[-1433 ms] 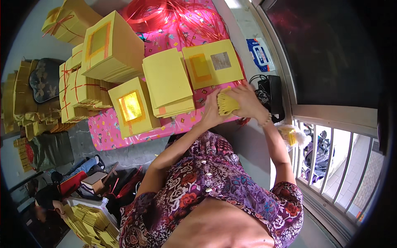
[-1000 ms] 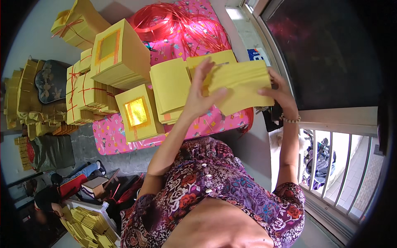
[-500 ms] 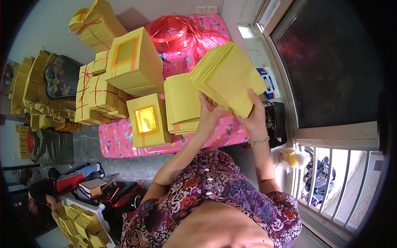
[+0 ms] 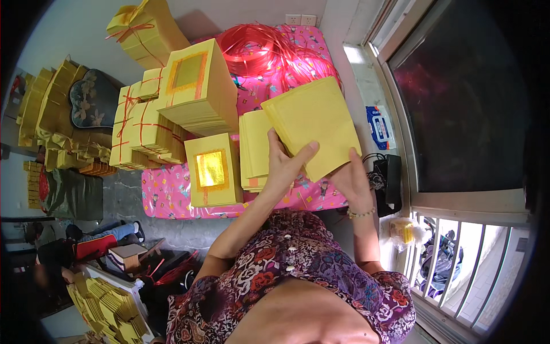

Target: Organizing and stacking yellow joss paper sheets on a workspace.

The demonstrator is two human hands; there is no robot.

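Observation:
Between my hands is a stack of yellow paper [image 4: 315, 126], held tilted above a pink patterned table. My left hand [image 4: 287, 159] grips its lower left edge, with the thumb on top and the fingers behind. At the lower right corner my right hand [image 4: 352, 175] holds the stack too, its fingers partly hidden underneath. Just left of the held stack lies another yellow paper stack [image 4: 252, 146]. Beside that stands a low stack with a gold foil square [image 4: 211, 169] on top. A taller foil-topped stack [image 4: 197, 86] rises behind it.
Yellow bundles tied with red string [image 4: 137, 126] stand at the left of the pink table cover [image 4: 166, 192]. A coil of red plastic strapping [image 4: 249, 49] lies at the back. On the right are a blue-and-white packet [image 4: 379, 129] and a window frame [image 4: 467, 207]. Another person [image 4: 86, 246] works at lower left.
The stack in my hands has come down slightly, and its fanned sheets now lie more even. My left thumb has moved onto its top face. The whole view has shifted slightly.

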